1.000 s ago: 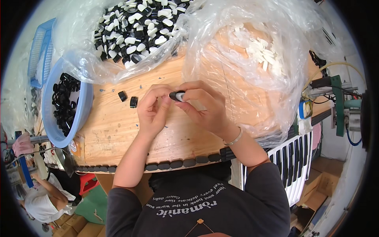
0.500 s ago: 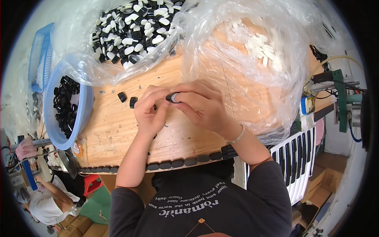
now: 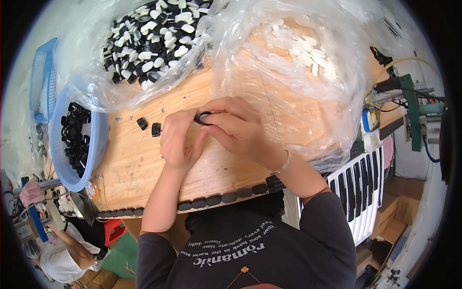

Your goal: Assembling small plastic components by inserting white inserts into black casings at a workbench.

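A small black oval cap (image 3: 200,118) with a pale inner face is between my two hands above the wooden table. My right hand (image 3: 238,126) pinches it between thumb and fingers. From the other side, the fingers of my left hand (image 3: 179,140) are curled against its edge, partly hiding it. Two loose black caps, one (image 3: 142,124) and another (image 3: 156,129), lie on the table left of my left hand. Farther left, a light blue basin (image 3: 100,144) holds many black caps (image 3: 74,139).
A heap of black and white pieces (image 3: 154,41) lies on clear plastic at the back. Thin white ovals (image 3: 313,55) rest on plastic sheeting (image 3: 298,111) at back right. Dark oval pads (image 3: 229,197) line the near edge. A green-framed machine (image 3: 408,108) stands right; a co-worker (image 3: 65,255) is lower left.
The cap has turned between my fingers, showing less of its pale face. My left thumb has moved away from it slightly. The whole view has shifted a little.
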Motion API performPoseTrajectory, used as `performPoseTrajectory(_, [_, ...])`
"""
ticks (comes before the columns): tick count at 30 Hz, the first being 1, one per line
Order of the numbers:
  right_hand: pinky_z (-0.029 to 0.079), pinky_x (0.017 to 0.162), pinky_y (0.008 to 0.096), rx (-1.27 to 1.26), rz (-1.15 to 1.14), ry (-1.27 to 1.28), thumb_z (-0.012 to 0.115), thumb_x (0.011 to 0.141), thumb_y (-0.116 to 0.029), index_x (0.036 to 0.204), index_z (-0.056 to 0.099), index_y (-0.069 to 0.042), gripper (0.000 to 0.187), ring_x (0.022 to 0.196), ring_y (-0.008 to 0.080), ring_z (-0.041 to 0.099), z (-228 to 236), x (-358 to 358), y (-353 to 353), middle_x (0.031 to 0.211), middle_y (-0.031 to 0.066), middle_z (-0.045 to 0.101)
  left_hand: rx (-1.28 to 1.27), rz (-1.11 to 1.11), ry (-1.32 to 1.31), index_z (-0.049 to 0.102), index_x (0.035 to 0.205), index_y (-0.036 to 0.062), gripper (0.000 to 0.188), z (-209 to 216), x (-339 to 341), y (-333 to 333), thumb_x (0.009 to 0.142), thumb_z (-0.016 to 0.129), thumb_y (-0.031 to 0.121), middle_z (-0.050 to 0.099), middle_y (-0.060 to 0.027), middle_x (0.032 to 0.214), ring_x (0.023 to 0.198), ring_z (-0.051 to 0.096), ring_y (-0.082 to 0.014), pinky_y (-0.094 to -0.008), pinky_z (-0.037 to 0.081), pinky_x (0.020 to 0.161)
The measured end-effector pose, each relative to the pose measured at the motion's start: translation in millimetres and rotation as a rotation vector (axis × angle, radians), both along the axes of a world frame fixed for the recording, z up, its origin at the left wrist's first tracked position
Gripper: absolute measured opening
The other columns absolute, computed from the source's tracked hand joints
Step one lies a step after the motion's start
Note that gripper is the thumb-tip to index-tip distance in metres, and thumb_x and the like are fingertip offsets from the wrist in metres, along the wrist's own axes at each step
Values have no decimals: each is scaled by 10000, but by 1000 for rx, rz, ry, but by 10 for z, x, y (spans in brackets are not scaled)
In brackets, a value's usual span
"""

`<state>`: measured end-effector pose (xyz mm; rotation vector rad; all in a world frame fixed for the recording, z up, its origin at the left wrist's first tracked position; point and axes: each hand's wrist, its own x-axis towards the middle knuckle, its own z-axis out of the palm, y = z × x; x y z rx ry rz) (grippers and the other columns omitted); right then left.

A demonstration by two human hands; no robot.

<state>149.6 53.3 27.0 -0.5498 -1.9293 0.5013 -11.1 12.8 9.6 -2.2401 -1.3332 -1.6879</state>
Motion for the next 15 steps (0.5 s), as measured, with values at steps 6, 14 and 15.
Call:
performPoseTrajectory(6, [497, 679, 290, 2, -56, 9, 754, 693, -28, 878, 672, -32, 202, 816, 209, 618, 14, -46, -86, 956, 79, 654, 172, 79, 198, 606, 1039, -97, 393, 50, 2, 14, 679, 750, -31, 664, -206, 913, 774, 630, -325, -361, 520, 705])
performPoseTrajectory(14, [527, 693, 309, -433, -404, -143, 639, 813, -58, 931, 698, -6, 142, 720, 248, 660, 290, 518, 997, 804, 155, 680, 49, 198, -10, 626, 1049, -35, 459, 57, -162, 29, 602, 733, -39, 676, -145, 953, 818, 632, -278, -324, 504, 723])
performPoseTrajectory(15, [533, 703, 326, -287, -563, -302, 631, 805, -49, 911, 709, -18, 135, 742, 273, 673, 221, 706, 1309, 821, 177, 688, 53, 169, -19, 630, 1049, -31, 462, 81, -125, 39, 598, 731, -46, 673, -138, 950, 825, 629, -279, -321, 500, 734])
